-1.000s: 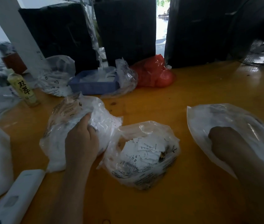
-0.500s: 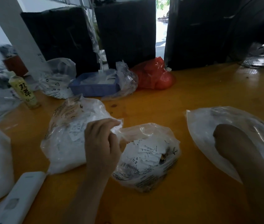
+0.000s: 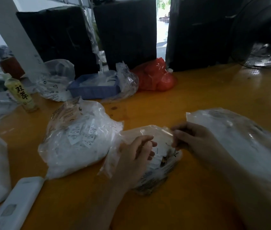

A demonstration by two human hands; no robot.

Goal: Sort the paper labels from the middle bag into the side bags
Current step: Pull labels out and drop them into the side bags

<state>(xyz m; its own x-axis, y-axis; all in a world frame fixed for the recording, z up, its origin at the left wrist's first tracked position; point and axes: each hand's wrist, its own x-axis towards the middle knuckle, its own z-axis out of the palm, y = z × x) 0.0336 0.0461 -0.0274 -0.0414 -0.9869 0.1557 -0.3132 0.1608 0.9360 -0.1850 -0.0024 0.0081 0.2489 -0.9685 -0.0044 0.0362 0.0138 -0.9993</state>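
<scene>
Head view: L hand [image 3: 136, 156] & R hand [image 3: 192, 138], fingers curled at mouth of middle bag [image 3: 158, 165]; whether they pinch film or paper labels [image 3: 160, 149], can't tell. Tip: hold rim wide, lift few labels per grab.

left bag [image 3: 80, 138] and right bag [image 3: 240, 140] flanking middle bag [image 3: 156, 176], bare table [image 3: 172, 110] beyond
</scene>
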